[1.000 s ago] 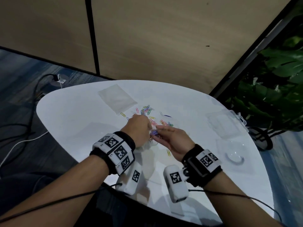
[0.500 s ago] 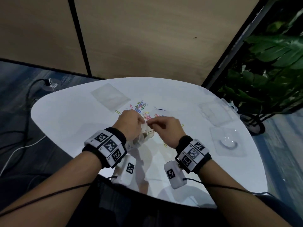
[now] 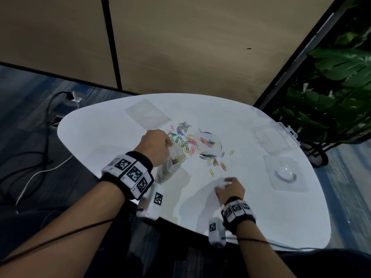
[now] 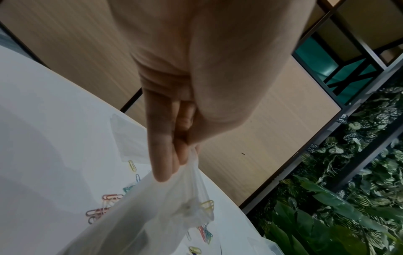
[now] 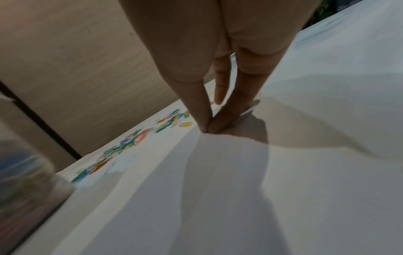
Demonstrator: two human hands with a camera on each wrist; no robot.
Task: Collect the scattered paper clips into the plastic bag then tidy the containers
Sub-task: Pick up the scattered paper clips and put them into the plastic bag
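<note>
Flanking paper clips (image 3: 192, 144): clear containers (image 3: 275, 141).

Paper clips (image 3: 192, 145) right of plastic bag (image 3: 170, 167)

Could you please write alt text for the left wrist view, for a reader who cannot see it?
The left hand pinches the top of a clear bag, which hangs over a white table. A yellow clip shows through the plastic, and more coloured clips lie scattered on the table beyond.
</note>
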